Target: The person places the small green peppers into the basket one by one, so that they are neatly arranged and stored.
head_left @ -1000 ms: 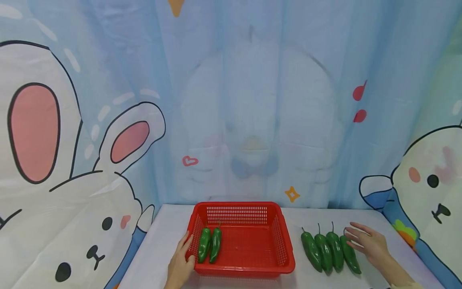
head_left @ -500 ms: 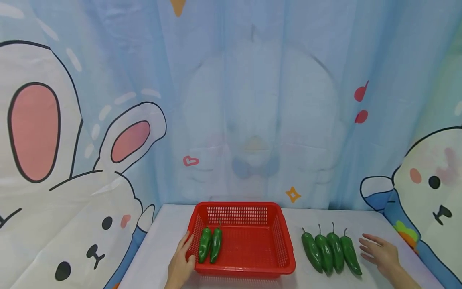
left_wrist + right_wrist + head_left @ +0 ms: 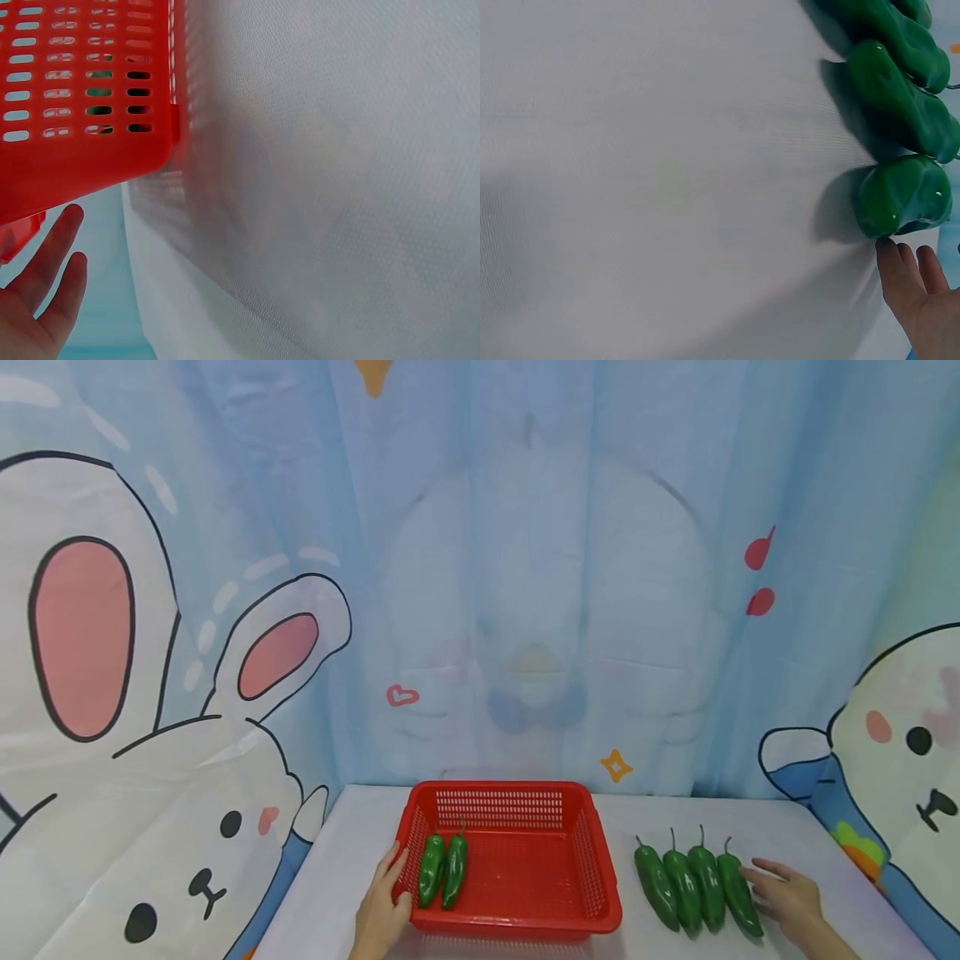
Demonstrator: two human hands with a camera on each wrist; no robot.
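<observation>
The red plastic basket (image 3: 517,935) sits on the table with two green peppers (image 3: 431,872) lying side by side at its left end. My left hand (image 3: 381,910) rests against the basket's left side, its fingers along the rim; in the left wrist view two of its fingers (image 3: 71,289) extend straight beside the red wall. Several more green peppers (image 3: 656,887) lie in a row to the right of the basket, stems pointing away. At the rightmost pepper (image 3: 905,196), the fingertips of my right hand (image 3: 783,897) are right at its side, fingers extended.
A white cloth covers the table (image 3: 630,814). Behind it hangs a light blue curtain (image 3: 540,568) printed with cartoon animals. Table surface shows between the basket and the row of peppers.
My right hand first drew back to the right from over the rightmost pepper, then came left again to its side. The left hand and the basket hold their place; the head view shifted slightly.
</observation>
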